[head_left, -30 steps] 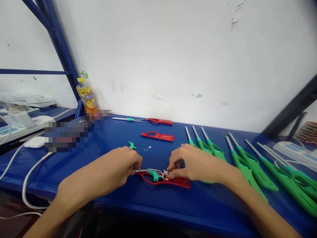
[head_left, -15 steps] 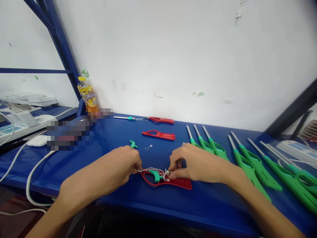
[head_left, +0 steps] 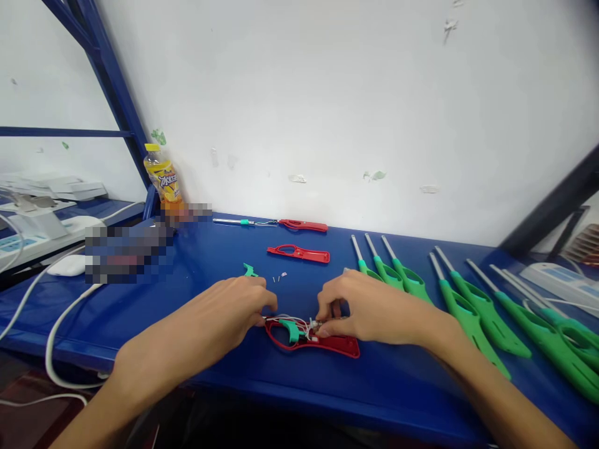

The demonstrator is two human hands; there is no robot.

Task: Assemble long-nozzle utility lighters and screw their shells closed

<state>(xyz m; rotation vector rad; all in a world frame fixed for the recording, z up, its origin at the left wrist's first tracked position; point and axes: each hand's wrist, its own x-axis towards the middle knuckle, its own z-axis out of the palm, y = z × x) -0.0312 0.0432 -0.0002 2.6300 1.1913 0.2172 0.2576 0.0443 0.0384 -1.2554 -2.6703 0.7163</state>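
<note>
A red half-shell of a long-nosed lighter [head_left: 344,346] lies hollow side up on the blue table. Inside it are a green trigger [head_left: 294,330] and thin white wires [head_left: 285,317]. My left hand [head_left: 241,305] is closed at the shell's narrow left end, where the wires run to its fingertips; what it pinches is hidden. Over the shell's wider part, my right hand [head_left: 349,305] grips a small clear part with a white fitting [head_left: 315,324], mostly covered by the fingers. A loose green trigger [head_left: 250,270] lies just beyond my left hand.
Behind lie another red half-shell [head_left: 306,254], a red handle with wires and a metal tube [head_left: 304,226], and tiny screws [head_left: 276,279]. Several green lighters [head_left: 472,318] fill the right side. At left stand a drink bottle [head_left: 163,181] and white cables [head_left: 56,337].
My left fingers have shifted slightly right along the shell's narrow end, and the index finger is more raised. My right hand stays on the clear part. The view has shifted slightly.
</note>
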